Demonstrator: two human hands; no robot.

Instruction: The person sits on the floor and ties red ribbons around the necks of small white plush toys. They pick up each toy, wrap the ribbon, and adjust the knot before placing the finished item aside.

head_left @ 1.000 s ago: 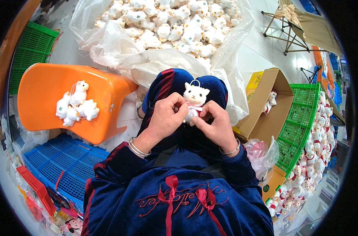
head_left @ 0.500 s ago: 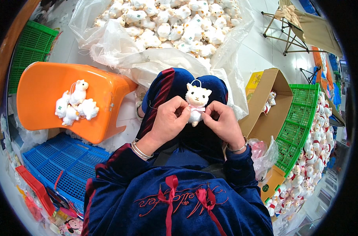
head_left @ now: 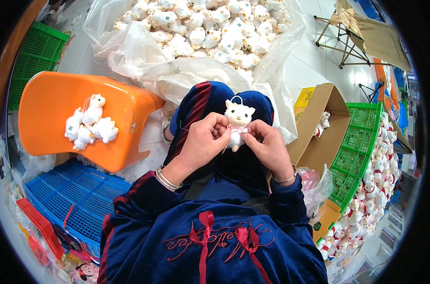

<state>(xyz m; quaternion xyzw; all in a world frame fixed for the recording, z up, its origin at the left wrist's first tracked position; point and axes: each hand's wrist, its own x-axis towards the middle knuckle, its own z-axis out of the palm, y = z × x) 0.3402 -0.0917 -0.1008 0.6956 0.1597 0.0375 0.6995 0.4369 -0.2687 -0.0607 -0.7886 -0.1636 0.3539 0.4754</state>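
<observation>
Upright above my knees is a small white plush alpaca (head_left: pixel 239 113), facing up at me with a white hanging loop over its head. A thin pink ribbon (head_left: pixel 237 129) lies across its neck. My left hand (head_left: pixel 201 144) pinches the ribbon at the toy's left side, thumb and forefinger pressed together. From the opposite side my right hand (head_left: pixel 269 146) pinches it the same way, close to the neck. My fingertips partly cover the ribbon ends.
Several white plush toys (head_left: pixel 92 124) lie on an orange plastic stool (head_left: pixel 44 111) at my left. Ahead, a clear plastic bag (head_left: pixel 134 61) holds a large heap of them. To the right stand a cardboard box (head_left: pixel 314 128) and a green crate (head_left: pixel 356 151); a blue crate (head_left: pixel 78 194) is lower left.
Both hands' fingertips have drawn slightly closer to the toy's neck. The plush alpaca has shifted a little to the right, and the ribbon is still pinched.
</observation>
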